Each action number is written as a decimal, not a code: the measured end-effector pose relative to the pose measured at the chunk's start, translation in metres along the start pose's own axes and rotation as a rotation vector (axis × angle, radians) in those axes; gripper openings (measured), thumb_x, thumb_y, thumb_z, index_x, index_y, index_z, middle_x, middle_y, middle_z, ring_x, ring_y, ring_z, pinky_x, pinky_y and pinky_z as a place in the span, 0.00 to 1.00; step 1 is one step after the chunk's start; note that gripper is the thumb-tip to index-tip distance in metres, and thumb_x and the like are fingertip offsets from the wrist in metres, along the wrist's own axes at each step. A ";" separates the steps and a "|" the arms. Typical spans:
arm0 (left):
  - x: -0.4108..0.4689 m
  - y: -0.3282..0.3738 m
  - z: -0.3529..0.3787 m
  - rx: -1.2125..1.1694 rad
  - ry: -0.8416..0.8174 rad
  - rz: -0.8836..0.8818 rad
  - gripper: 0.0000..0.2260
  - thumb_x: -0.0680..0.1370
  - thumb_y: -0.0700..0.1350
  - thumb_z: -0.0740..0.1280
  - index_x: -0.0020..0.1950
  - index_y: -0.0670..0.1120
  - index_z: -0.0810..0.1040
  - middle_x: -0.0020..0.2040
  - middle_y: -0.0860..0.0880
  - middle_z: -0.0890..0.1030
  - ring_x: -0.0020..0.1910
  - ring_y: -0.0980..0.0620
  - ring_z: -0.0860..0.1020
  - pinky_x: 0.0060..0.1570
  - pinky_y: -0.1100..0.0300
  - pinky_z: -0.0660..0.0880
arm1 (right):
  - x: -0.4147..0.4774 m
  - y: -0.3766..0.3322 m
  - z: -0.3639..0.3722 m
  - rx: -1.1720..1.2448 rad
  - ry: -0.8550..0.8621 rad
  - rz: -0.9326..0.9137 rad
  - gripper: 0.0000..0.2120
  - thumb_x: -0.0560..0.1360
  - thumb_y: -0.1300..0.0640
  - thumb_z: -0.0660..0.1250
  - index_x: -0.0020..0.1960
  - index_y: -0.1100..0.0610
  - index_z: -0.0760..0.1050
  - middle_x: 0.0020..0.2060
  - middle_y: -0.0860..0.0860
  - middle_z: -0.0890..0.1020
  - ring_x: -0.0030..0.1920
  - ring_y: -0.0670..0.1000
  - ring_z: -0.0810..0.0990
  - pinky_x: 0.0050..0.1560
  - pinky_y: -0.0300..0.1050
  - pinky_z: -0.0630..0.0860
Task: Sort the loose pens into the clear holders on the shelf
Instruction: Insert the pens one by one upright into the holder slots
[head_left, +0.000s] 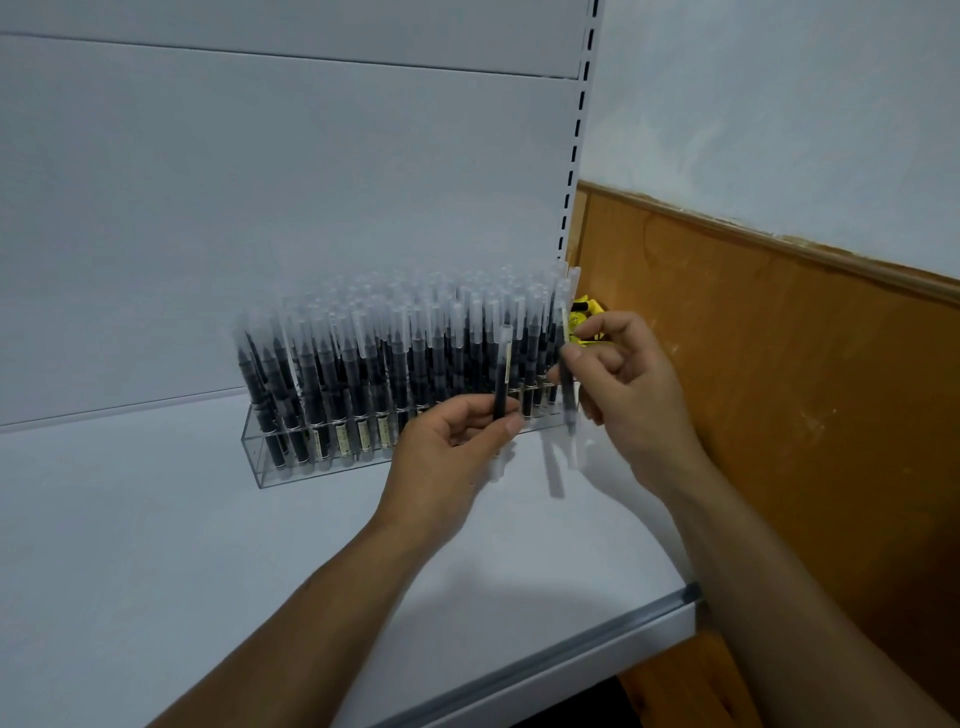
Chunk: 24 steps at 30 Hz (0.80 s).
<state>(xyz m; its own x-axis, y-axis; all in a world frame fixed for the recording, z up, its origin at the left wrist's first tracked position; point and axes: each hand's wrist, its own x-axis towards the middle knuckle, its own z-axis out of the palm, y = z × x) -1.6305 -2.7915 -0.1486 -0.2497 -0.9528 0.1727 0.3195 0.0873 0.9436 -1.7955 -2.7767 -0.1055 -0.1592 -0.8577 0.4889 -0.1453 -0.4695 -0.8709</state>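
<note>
While both hands hang in front of the holder (270, 462), I log this as the loading step, pens in hand and not yet seated.

- Left hand (447, 452): fingers curled round a pen (501, 379), held upright with the cap up, just in front of the holder's right half.
- Right hand (631, 384): thumb and fingertips pinch a second pen (565, 364), near upright, at the holder's right end.
- Blurred streaks below that hand, in front of the holder. More pens or smear, I cannot tell.
- The holder sits on the white shelf (182, 545), packed with standing pens (363, 364), dark barrels with frosted caps up.
- The hands hide the front row at the holder's right end, so I can see no free hole from here.
- A yellow thing (584, 314) lies behind the holder's right end, partly covered by fingers. Unidentified.

Judgement: this holder looks close to full, so few slots should remain. The next move calls for finding an open hole, most likely at the holder's right end. Then set one pen's lower end over it, keep it vertical and lower it straight. One pen at a time, with the other hand drawn back from the holder. Risk: the rows are tight, and a tilted pen could catch neighbouring caps.
</note>
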 end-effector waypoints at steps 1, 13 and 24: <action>0.000 0.000 0.001 -0.005 0.000 -0.007 0.07 0.70 0.39 0.74 0.43 0.51 0.86 0.43 0.47 0.85 0.43 0.55 0.80 0.43 0.65 0.76 | 0.001 -0.001 -0.004 -0.003 0.004 -0.003 0.05 0.79 0.63 0.65 0.50 0.54 0.75 0.32 0.51 0.82 0.29 0.48 0.74 0.27 0.37 0.68; -0.002 0.003 0.003 -0.020 0.021 -0.029 0.08 0.72 0.35 0.73 0.42 0.48 0.86 0.41 0.47 0.83 0.38 0.57 0.78 0.38 0.67 0.75 | 0.001 0.015 -0.021 0.043 -0.049 0.007 0.13 0.76 0.66 0.68 0.55 0.51 0.80 0.48 0.60 0.81 0.45 0.52 0.78 0.46 0.42 0.79; -0.002 0.002 0.002 0.001 0.002 -0.004 0.08 0.72 0.37 0.73 0.43 0.50 0.86 0.40 0.50 0.83 0.37 0.59 0.78 0.38 0.69 0.74 | 0.030 0.020 -0.010 -0.348 0.060 -0.053 0.08 0.79 0.55 0.66 0.47 0.58 0.79 0.34 0.47 0.82 0.31 0.40 0.75 0.32 0.35 0.68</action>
<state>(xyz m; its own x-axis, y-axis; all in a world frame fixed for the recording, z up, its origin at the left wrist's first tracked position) -1.6313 -2.7890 -0.1463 -0.2487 -0.9538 0.1685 0.3178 0.0840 0.9444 -1.8128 -2.8100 -0.1077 -0.1984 -0.8151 0.5443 -0.4768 -0.4049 -0.7802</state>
